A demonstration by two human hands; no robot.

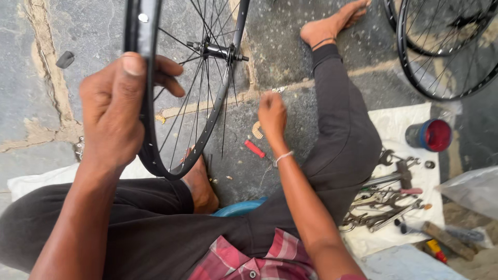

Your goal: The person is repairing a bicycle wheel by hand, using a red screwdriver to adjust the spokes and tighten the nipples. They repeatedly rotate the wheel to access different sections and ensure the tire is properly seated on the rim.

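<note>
We are wrapping our left hand (111, 111) around the black rim of the bicycle wheel (181, 88), fingers curled shut over the rim's outer edge and the thumb lying flat up its near face. The wheel is standing upright between our knees, its hub (217, 51) up beyond the fingers and its lowest arc sitting against our bare foot (199, 189). Our right hand (272, 115) is hovering to the right of the wheel, just clear of the spokes; its fingers are bunched narrow, and we cannot tell whether they are pinching anything. Just beneath that hand a small red tool (254, 149) is lying on the stone floor (31, 62). Further right, past our outstretched leg (340, 124), a heap of spanners (384, 205) is resting on a white cloth (397, 124) beside a red-and-blue tin (429, 135). Two more wheels (446, 46) are lying at the top right, well apart from both hands.
</note>
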